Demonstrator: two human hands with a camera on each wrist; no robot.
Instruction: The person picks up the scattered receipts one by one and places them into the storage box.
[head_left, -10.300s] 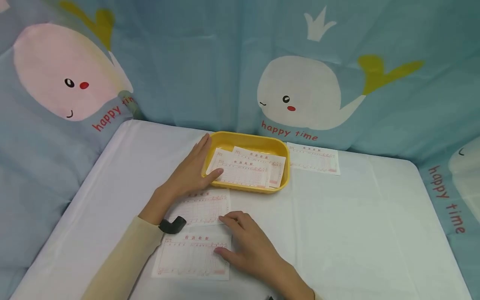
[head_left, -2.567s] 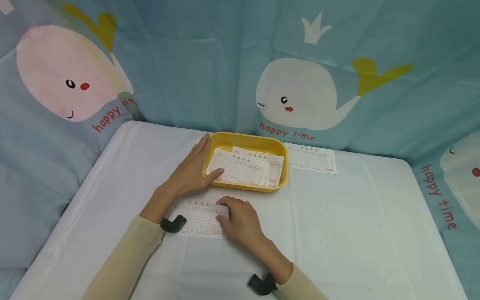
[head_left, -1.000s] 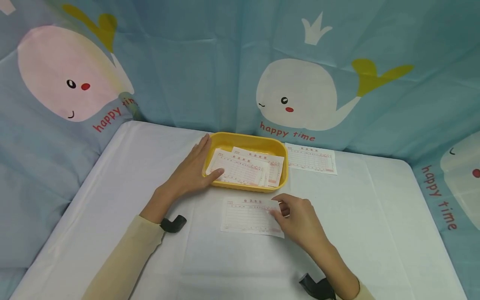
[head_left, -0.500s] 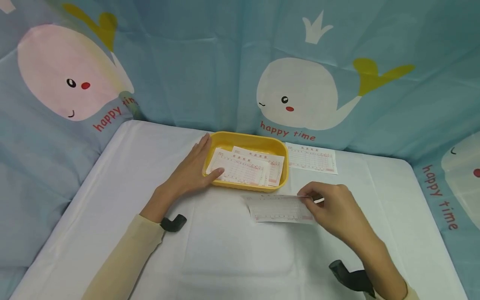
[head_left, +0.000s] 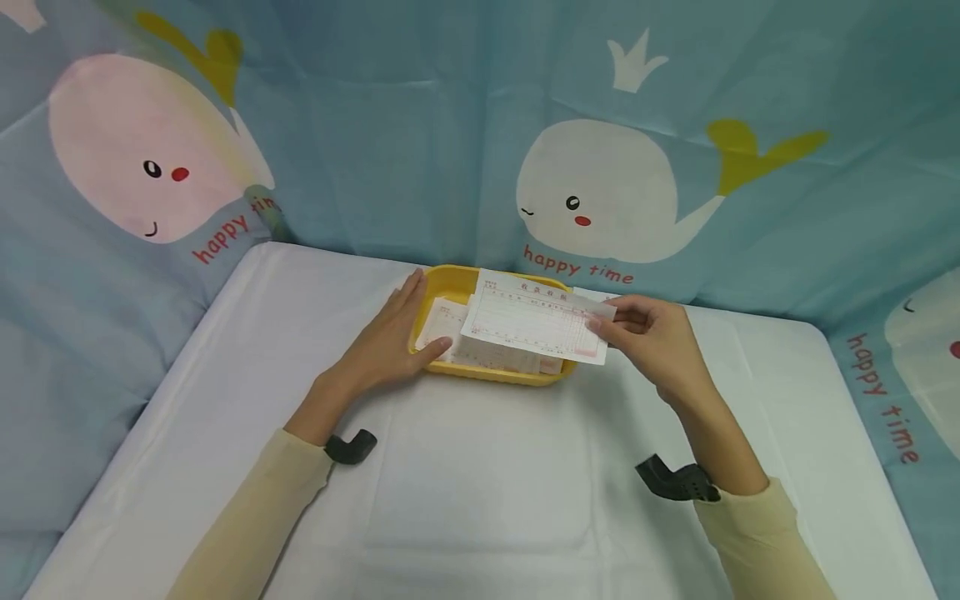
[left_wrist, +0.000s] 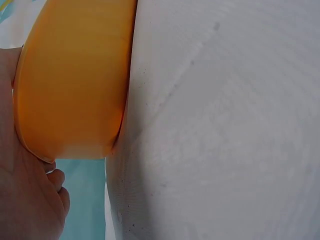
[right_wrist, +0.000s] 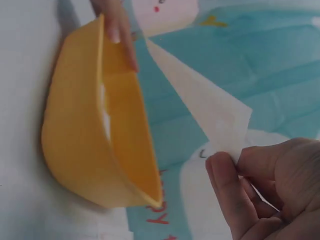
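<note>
In the head view my right hand (head_left: 652,337) pinches a receipt slip (head_left: 536,321) by its right end, thumb in front and fingers behind. The slip is white with red print and hangs tilted over the yellow plastic tray (head_left: 491,374). Seen from the right wrist, the slip (right_wrist: 200,90) is raised beside the tray's opening, well clear of the rim. My left hand (head_left: 386,333) holds the left end of the tray, its thumb over the near rim and its fingers along the far side. More receipt slips (head_left: 442,321) lie inside the tray, partly covered by the held one.
Behind my right fingers, a single slip (head_left: 592,293) lies on the table right of the tray, mostly hidden. A white cloth (head_left: 480,483) covers the table. A blue curtain (head_left: 405,167) with printed whales hangs right behind the tray.
My right hand picked up the slips on the table in front of the tray; the last one has moved right, then up and left over the tray. My left hand stays on the tray.
</note>
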